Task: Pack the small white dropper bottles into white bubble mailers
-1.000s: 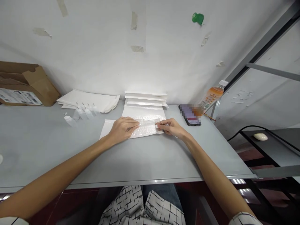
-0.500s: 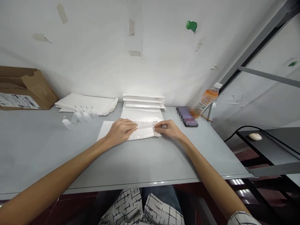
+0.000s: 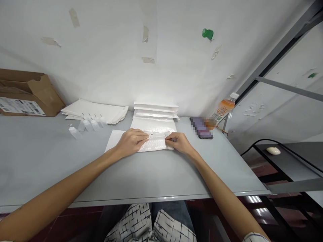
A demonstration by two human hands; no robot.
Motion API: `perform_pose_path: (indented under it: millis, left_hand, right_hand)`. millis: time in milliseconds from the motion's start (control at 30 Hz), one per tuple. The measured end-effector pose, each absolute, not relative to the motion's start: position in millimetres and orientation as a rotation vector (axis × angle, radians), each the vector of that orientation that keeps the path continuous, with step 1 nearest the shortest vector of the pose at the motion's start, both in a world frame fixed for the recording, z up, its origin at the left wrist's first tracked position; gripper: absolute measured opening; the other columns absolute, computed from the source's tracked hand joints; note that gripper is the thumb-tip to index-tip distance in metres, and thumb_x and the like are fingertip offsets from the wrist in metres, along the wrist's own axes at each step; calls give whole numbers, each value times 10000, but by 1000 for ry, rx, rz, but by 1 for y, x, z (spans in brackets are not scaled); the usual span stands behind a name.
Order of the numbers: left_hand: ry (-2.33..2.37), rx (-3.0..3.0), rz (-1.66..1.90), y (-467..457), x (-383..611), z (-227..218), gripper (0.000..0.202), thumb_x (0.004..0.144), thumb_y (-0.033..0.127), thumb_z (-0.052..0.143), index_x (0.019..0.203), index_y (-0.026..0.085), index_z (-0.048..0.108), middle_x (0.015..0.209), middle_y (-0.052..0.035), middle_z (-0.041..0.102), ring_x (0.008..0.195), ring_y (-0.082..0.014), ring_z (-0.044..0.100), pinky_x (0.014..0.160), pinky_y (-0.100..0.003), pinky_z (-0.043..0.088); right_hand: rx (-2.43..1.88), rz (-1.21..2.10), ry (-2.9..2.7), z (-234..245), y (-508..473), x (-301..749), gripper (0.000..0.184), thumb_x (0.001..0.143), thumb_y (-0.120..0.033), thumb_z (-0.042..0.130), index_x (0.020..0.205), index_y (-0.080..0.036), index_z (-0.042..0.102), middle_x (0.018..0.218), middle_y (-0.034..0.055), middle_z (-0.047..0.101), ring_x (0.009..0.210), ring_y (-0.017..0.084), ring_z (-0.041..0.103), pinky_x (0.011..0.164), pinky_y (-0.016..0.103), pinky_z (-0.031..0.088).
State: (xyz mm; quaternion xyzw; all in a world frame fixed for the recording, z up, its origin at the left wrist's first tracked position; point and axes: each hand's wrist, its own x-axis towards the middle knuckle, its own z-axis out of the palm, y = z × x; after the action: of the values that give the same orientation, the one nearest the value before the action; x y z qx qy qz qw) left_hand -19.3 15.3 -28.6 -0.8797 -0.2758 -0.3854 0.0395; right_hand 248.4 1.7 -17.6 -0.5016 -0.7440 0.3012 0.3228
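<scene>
A white bubble mailer [image 3: 151,144] lies flat on the grey table [image 3: 141,174] in front of me. My left hand [image 3: 131,142] rests on its left half with the fingers curled and pressed down on its upper flap. My right hand [image 3: 178,142] pinches the right end of that flap, fingers closed together. Between the two hands the flap runs as a narrow shiny strip.
A stack of white mailers [image 3: 155,111] stands against the wall behind. More mailers [image 3: 96,110] and several small white bottles [image 3: 87,126] lie to the left. A cardboard box [image 3: 27,94] sits far left. A phone [image 3: 202,127] and drink bottle [image 3: 222,109] are at right.
My right hand has slid a little leftward along the flap toward my left hand. The left hand stays pressed on the mailer. The view has tilted slightly.
</scene>
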Motion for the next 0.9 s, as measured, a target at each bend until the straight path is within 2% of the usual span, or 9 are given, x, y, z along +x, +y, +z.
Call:
perform_pose_path:
  millis: [100, 267, 367, 467, 567, 700, 767, 833, 900]
  left_hand:
    - [-846, -2700, -1196, 16, -19, -30, 189, 950, 214, 582, 898, 198, 763, 914, -14, 785, 842, -192, 730, 740, -328, 542]
    - [-846, -2718, -1193, 17, -19, -31, 191, 946, 208, 582, 897, 200, 766, 928, -24, 785, 848, -194, 729, 750, -325, 551]
    - [-846, -2720, -1189, 17, -19, -31, 205, 956, 217, 570, 895, 211, 766, 933, -21, 784, 850, -193, 732, 756, -327, 549]
    - [-846, -2727, -1175, 17, -19, -30, 217, 961, 219, 560, 892, 213, 765, 925, -18, 784, 843, -189, 732, 754, -326, 548]
    - [-853, -2731, -1163, 16, -19, -29, 223, 964, 221, 556, 890, 211, 766, 922, -16, 784, 842, -185, 730, 758, -327, 551]
    - [-864, -2737, -1171, 16, -19, -29, 225, 964, 228, 556, 894, 213, 770, 927, -12, 783, 852, -182, 729, 765, -328, 554]
    - [-874, -2747, -1171, 16, -19, -28, 230, 965, 232, 553, 892, 219, 771, 931, -10, 782, 858, -182, 729, 765, -327, 554]
    - [-885, -2756, -1169, 16, -19, -28, 237, 967, 236, 548, 889, 224, 771, 937, -10, 782, 860, -182, 729, 767, -324, 556]
    - [-889, -2757, -1168, 16, -20, -29, 245, 971, 242, 541, 888, 227, 771, 939, -12, 783, 856, -181, 729, 773, -325, 560]
  right_hand:
    - [-1345, 704, -2021, -19, 0, 242, 165, 778, -201, 614, 788, -200, 779, 782, 29, 700, 708, 152, 580, 649, 265, 404]
    - [-1419, 708, -2008, -13, 0, 242, 107, 760, -257, 649, 742, -182, 723, 645, -13, 591, 619, 119, 489, 608, 251, 361]
    - [-1480, 764, -1962, -5, 2, 255, 131, 749, -288, 656, 829, -188, 685, 611, -42, 540, 599, 115, 461, 599, 248, 359]
    - [-1559, 825, -1940, 1, 1, 270, 309, 752, -230, 592, 1059, -216, 627, 705, -44, 591, 608, 118, 466, 569, 238, 365]
    - [-1594, 865, -1952, 5, -1, 276, 544, 716, -150, 556, 1254, -233, 546, 891, -5, 670, 684, 135, 535, 567, 231, 402]
    - [-1586, 888, -1874, 8, -4, 270, 722, 695, -110, 602, 1401, -197, 480, 1059, 72, 728, 830, 186, 641, 613, 249, 472]
    - [-1577, 917, -1772, 10, -5, 266, 650, 697, -143, 666, 1338, -157, 559, 1054, 100, 746, 820, 205, 670, 610, 268, 504]
    - [-1547, 927, -1693, 13, -6, 264, 450, 694, -207, 726, 1135, -132, 690, 992, 107, 761, 736, 205, 678, 586, 287, 528]
    - [-1520, 929, -1675, 16, -8, 264, 249, 703, -281, 754, 904, -133, 749, 844, 90, 765, 633, 190, 660, 539, 289, 531]
